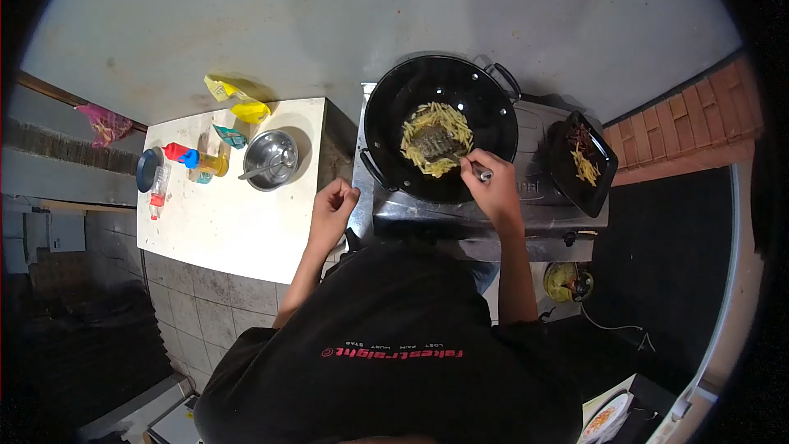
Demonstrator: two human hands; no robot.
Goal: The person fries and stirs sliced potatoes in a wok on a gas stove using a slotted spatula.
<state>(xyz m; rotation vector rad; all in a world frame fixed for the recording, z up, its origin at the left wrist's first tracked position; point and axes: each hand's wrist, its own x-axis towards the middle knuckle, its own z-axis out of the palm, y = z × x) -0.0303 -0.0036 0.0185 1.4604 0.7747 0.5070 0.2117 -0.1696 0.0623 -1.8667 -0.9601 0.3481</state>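
A black two-handled wok (386, 119) sits on the stove (526, 189). Pale yellow strips of food, looking like cut potato (448, 117), lie in a ring at its bottom. My right hand (496, 189) is closed around the handle of a spatula (440, 146), over the wok's near right rim. The spatula's dark head rests among the strips, its outline partly blurred. My left hand (333, 210) is loosely curled, with nothing visible in it, between the white table and the stove's left edge.
Right of the wok, a black tray (604, 160) holds yellow strips and dark reddish pieces. On the white table (222, 234) at left stand a steel bowl (267, 152) with a spoon, several bottles (215, 164) and yellow packaging (246, 105). A wall (362, 0) rises behind.
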